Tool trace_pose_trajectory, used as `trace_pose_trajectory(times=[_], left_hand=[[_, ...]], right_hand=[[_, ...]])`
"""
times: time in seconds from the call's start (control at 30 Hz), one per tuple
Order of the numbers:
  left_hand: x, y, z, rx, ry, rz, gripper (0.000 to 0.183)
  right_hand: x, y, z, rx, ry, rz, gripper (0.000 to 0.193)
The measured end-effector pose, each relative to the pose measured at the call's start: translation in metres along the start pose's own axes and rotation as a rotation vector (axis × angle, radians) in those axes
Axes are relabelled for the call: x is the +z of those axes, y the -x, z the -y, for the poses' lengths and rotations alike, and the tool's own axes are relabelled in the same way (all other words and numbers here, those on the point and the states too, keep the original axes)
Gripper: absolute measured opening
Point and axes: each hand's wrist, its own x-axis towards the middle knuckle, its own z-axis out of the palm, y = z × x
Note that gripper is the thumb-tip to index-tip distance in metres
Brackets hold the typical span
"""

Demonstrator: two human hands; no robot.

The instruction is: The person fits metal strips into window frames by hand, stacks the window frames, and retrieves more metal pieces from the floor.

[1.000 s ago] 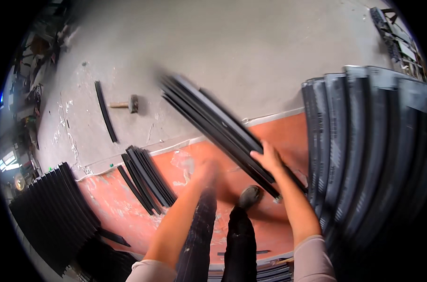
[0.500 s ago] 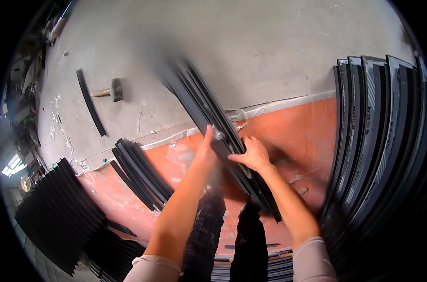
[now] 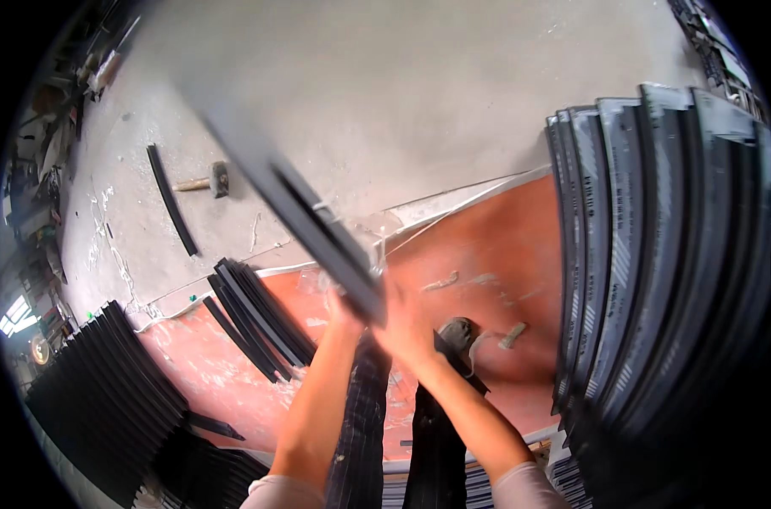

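Note:
A bundle of long dark grey profile strips slants up and away to the left in front of my legs, its far end blurred. My left hand is closed on the bundle's near left side, the fingers partly hidden. On the opposite side, my right hand grips the near end, smeared by motion. A pale tie or string shows on the strips, and a thin whitish strand trails beside them.
A small pile of dark strips lies on the orange sheet. Wide dark stacks stand at the left and right. A mallet and a single strip rest on the grey floor. My shoe stands on the sheet.
The bundle has swung leftward and its near end has drawn up from beside my right leg. My right hand has moved left, close to my left hand. The view has shifted to the right.

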Motion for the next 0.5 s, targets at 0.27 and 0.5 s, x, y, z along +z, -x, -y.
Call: trace_pose_trajectory(times=[0.27, 0.5], left_hand=[[0.022, 0.186, -0.06, 0.219, 0.029, 0.57, 0.048], [0.107, 0.312, -0.089, 0.636, -0.471, 0.861, 0.046]], right_hand=[[-0.106, 0.079, 0.16, -0.408, 0.045, -0.239, 0.081], [-0.181, 0.108, 0.24, -0.559, -0.112, -0.263, 0.082]])
